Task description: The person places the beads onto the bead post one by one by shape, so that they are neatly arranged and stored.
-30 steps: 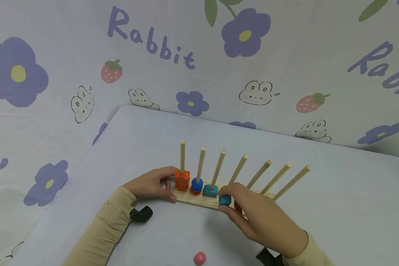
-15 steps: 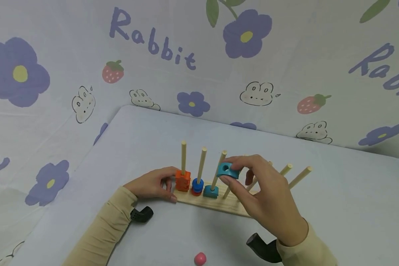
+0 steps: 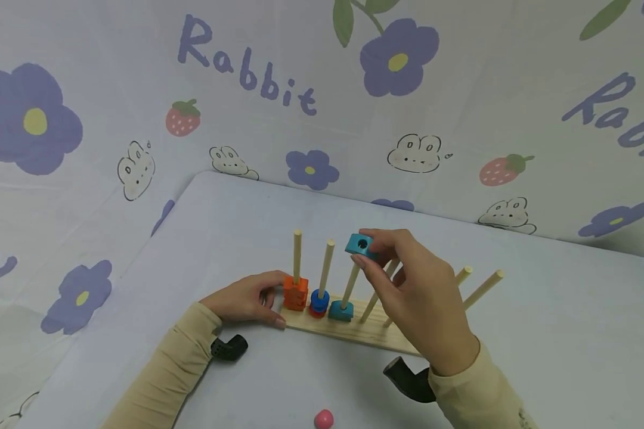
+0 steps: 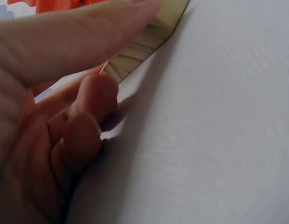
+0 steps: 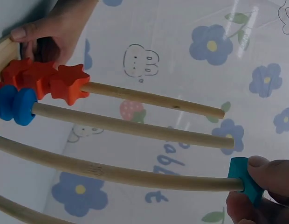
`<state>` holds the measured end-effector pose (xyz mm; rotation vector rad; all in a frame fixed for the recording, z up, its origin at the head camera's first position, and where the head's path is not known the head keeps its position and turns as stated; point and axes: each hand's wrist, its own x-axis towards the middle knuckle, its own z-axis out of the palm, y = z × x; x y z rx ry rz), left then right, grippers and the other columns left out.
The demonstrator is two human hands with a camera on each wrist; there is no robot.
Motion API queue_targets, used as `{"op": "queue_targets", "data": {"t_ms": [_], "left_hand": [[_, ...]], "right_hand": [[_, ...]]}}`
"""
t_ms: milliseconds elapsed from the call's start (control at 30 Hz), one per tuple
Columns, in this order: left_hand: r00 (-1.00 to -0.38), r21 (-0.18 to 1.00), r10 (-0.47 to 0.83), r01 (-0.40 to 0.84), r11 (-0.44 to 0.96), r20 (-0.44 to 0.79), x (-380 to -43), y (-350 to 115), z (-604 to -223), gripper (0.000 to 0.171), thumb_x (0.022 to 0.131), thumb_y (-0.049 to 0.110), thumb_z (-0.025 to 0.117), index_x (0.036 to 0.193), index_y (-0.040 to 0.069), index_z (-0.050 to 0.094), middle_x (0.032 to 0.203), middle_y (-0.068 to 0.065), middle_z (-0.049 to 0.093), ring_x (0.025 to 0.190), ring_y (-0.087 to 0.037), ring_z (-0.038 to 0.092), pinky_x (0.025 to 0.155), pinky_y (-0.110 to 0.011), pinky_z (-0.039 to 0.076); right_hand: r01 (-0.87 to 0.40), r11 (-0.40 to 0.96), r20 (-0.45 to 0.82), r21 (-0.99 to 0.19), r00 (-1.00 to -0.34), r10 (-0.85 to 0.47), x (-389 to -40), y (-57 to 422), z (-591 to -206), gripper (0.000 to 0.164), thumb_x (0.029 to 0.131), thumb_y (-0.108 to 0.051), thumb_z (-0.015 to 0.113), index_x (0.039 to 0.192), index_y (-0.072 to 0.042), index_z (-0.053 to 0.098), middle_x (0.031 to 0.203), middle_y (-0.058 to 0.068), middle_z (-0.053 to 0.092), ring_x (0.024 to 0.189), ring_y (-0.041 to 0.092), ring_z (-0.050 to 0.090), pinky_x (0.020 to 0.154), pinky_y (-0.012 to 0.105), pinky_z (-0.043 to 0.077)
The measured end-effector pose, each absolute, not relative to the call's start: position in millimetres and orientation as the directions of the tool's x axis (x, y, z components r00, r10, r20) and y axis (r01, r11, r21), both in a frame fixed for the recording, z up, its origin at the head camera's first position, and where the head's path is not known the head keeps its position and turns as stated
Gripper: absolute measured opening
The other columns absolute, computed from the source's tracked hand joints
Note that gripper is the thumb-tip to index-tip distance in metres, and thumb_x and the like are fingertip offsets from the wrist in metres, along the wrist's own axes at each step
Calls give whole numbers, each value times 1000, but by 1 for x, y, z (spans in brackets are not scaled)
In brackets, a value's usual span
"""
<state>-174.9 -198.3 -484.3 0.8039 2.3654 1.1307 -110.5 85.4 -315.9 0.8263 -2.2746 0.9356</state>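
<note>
Between thumb and fingers, my right hand [image 3: 421,292] pinches a teal block with a hole [image 3: 358,243] at the tip of the third peg [image 5: 182,182]. In the right wrist view the peg's end meets the block's face. My left hand [image 3: 249,298] grips the left end of the wooden peg base [image 3: 322,328], thumb along the front edge. Orange star-shaped pieces [image 5: 70,84] are stacked on the first peg. Blue round pieces [image 5: 24,106] sit over a red one on the second peg. Another teal block [image 3: 341,310] lies at the bottom of the third.
More bare pegs [image 3: 484,289] rise to the right, some partly behind my right hand. A pink ball [image 3: 324,419] lies near the front of the white table [image 3: 268,381]. Black curved pieces [image 3: 229,347] show beside both wrists. Printed cloth [image 3: 354,119] hangs behind.
My right hand has lifted the teal block from low by the fourth peg, then up and left to the top of the third peg. The left hand stays at the base's end.
</note>
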Motion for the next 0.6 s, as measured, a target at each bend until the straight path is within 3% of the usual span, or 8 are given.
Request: {"op": "queue_targets", "data": {"t_ms": [233, 467, 600], "left_hand": [[-759, 806, 645, 322, 497, -95, -176, -199, -487, 64, 72, 40, 83, 127, 42, 51, 84, 6, 54, 66, -12, 51, 57, -24, 41], [-756, 802, 648, 329, 498, -92, -175, -199, -485, 63, 72, 40, 83, 126, 42, 51, 79, 4, 53, 66, -13, 51, 56, -23, 41], [-755, 801, 650, 332, 498, -91, -175, -198, -484, 63, 72, 40, 83, 126, 42, 51, 79, 4, 54, 67, -12, 51, 57, -24, 41]], "right_hand": [[-668, 679, 704, -305, -638, -312, -108, 79, -317, 26, 81, -11, 76, 101, -5, 61, 87, 2, 68, 70, 12, 55, 50, 23, 42], [-664, 723, 717, -190, -597, -360, -106, 79, -321, 24, 83, -15, 75, 99, -3, 61, 89, 3, 68, 90, 22, 58, 58, 32, 52], [-679, 727, 750, -102, -532, -392, -107, 79, -324, 23, 83, -11, 75, 98, -2, 61, 94, 7, 68, 93, 25, 59, 65, 33, 56]]}}
